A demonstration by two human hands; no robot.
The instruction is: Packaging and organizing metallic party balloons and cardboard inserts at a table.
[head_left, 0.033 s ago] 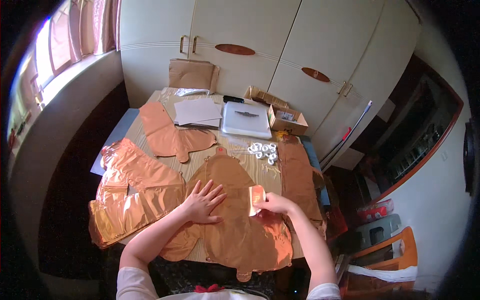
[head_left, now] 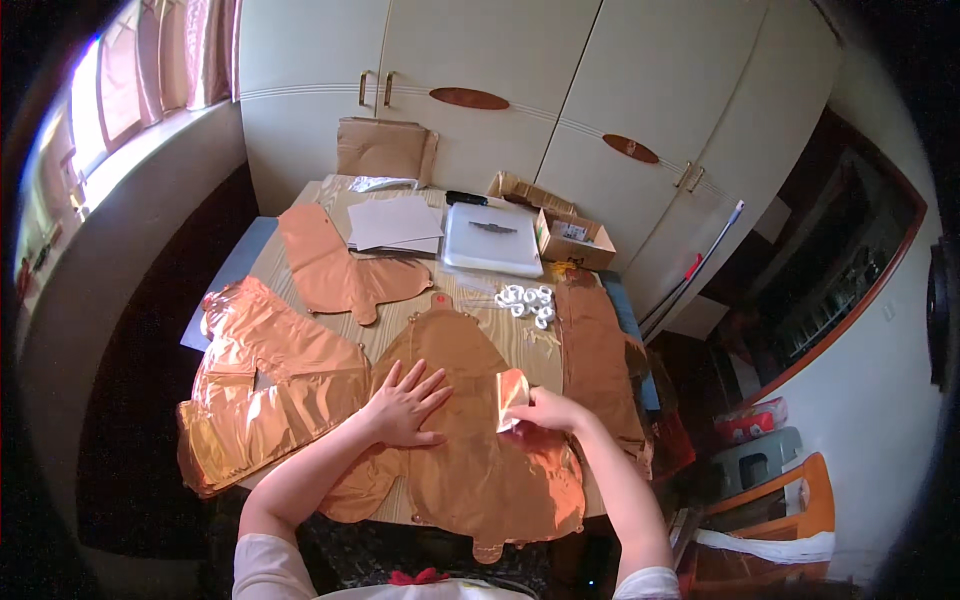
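A flat, uninflated copper-coloured foil balloon lies across the front of the table and hangs a little over its near edge. My left hand rests palm down on it with the fingers spread. In my right hand, the thumb and fingers pinch a shiny folded-up flap at the balloon's right side. Left of my left arm lies a stack of shinier foil balloons, and another flat foil balloon is beyond it.
More folded copper foil lies along the right edge. Toward the back are white rolls of ribbon, a clear plastic stack, white sheets, a small cardboard box and a brown packet. A wooden chair stands right.
Next to nothing differs: the folded flap in my right hand has shifted very slightly. My left hand stays in place.
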